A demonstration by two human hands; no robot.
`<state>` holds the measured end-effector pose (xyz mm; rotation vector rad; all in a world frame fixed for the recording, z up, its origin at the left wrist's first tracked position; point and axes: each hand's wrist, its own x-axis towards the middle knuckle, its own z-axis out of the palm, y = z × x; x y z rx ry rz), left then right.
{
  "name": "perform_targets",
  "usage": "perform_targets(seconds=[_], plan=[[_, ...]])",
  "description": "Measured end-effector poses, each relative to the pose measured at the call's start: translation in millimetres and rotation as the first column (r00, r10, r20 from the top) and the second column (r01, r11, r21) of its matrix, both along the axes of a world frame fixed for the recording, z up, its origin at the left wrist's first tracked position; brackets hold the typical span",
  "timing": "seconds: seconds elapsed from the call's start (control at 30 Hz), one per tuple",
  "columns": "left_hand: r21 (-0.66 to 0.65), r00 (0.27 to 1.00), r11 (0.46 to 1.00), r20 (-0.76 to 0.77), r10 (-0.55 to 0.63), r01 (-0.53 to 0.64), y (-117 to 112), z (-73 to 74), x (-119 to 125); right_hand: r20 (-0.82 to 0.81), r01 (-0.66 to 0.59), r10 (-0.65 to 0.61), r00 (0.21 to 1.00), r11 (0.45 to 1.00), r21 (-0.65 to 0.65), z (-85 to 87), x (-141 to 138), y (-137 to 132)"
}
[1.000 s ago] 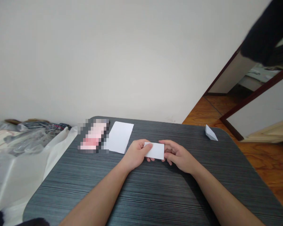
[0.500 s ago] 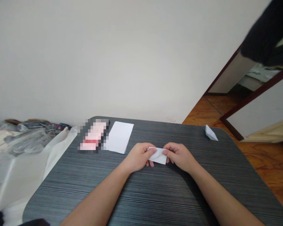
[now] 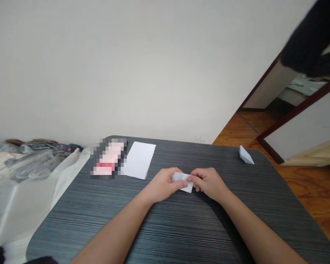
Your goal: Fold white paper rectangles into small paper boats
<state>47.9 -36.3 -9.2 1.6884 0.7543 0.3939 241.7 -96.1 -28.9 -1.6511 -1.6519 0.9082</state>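
Observation:
A small folded piece of white paper [image 3: 178, 176] is held between my two hands, just above the middle of the dark table. My left hand [image 3: 163, 185] grips its left side, with the thumb lying across the front and the fingers mostly behind. At the right edge, my right hand [image 3: 209, 182] pinches the paper between thumb and curled fingers. A folded white paper shape [image 3: 246, 156], pointed at its ends, stands at the table's far right. White paper sheets [image 3: 140, 159] lie to the far left of my hands.
The dark wood-grain table [image 3: 165, 234] stands against a pale wall [image 3: 165, 73]. Beside the sheets is a pixelated pinkish object [image 3: 110, 157]. Plastic-wrapped items [image 3: 33, 165] are heaped left of the table. Brown flooring [image 3: 313, 190] and a doorway lie to the right.
My left thumb has moved right and down across the paper, close to the right thumb. The sheets and the folded shape have stayed in place.

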Motion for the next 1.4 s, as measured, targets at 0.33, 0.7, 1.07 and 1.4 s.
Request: perform_targets(seconds=[0.33, 0.7, 1.07, 1.4], plan=[[-0.066, 0.998, 0.996, 0.017, 0.057, -0.055, 1, -8.0, 1, -0.095, -0.062, 0.065, 0.993, 0.998, 0.026, 1.4, 5, -2], [-0.055, 0.999, 0.998, 0.036, 0.022, -0.02, 0, -4.5, 0, -0.088, -0.07, 0.072, 0.994, 0.997, 0.022, 8.9, 3, -3], [-0.105, 0.998, 0.994, 0.046, 0.037, -0.032, 2, -9.5, 1, -0.199, -0.046, 0.054, 0.979, 0.998, 0.044, -1.5, 7, -3], [-0.104, 0.997, 0.993, 0.054, 0.063, -0.057, 2, -8.1, 2, -0.185, -0.053, 0.056, 0.981, 0.998, 0.02, -1.2, 7, -3]])
